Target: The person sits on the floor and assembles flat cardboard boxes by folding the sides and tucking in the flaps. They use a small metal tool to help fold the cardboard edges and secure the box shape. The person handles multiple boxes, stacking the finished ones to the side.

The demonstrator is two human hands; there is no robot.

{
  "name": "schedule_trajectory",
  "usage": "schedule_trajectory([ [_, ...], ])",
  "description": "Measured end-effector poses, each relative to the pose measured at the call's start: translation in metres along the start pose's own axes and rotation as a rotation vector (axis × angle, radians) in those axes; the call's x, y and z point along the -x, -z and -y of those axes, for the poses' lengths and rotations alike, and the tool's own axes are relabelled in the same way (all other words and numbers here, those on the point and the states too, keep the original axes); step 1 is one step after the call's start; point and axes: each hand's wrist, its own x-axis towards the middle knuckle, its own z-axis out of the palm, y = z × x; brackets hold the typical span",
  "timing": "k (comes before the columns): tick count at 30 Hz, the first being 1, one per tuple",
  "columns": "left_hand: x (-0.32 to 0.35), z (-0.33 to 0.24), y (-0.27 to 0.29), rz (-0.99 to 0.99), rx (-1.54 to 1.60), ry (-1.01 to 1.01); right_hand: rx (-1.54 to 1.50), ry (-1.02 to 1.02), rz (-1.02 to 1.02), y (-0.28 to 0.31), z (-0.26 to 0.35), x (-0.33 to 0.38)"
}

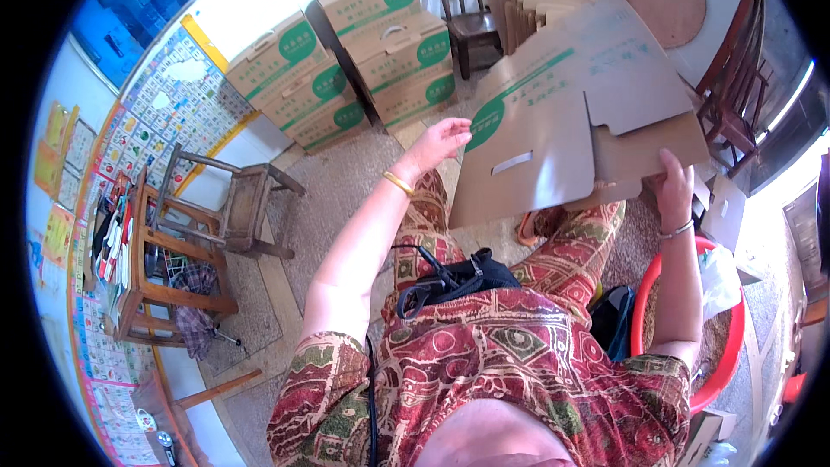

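Observation:
A large flattened cardboard box, brown with green print and a white-looking handle slot, is held tilted in front of me above my knees. The fingers of my left hand are closed at its left edge, beside a green printed patch. At the lower right corner my right hand grips a flap, with the thumb on the near face and the other fingers partly hidden. Its flaps overlap on the right side, and one hangs lower than the main panel.
Closed cardboard cartons stand stacked against the far wall. More folded cardboard leans beside a dark wooden chair. To my right sits a red tub with brown contents and a plastic bag. A wooden stool-chair stands left.

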Motion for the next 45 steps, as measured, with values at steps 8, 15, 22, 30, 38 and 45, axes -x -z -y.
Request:
schedule_trajectory([
  [8,-0.013,-0.004,0.033,-0.364,0.122,-0.046,0.388,0.343,0.14,-0.033,0.021,0.046],
  [15,-0.009,-0.056,0.142,-0.973,-0.265,-0.834,0.616,0.478,0.331,-0.007,0.014,0.072],
  [22,0.045,-0.055,0.163,-0.78,0.016,-0.436,0.567,0.355,0.342,-0.034,0.013,0.066],
  [30,0.036,-0.052,0.142,-0.703,-0.111,-0.309,0.49,0.211,0.166,-0.026,-0.02,0.039],
  [38,0.025,-0.036,0.12,-0.784,0.071,-0.171,0.536,0.244,0.202,-0.007,-0.034,0.059],
  [45,0.033,-0.04,0.128,-0.926,-0.133,-0.321,0.249,0.172,0.141,0.018,-0.075,0.044],
])
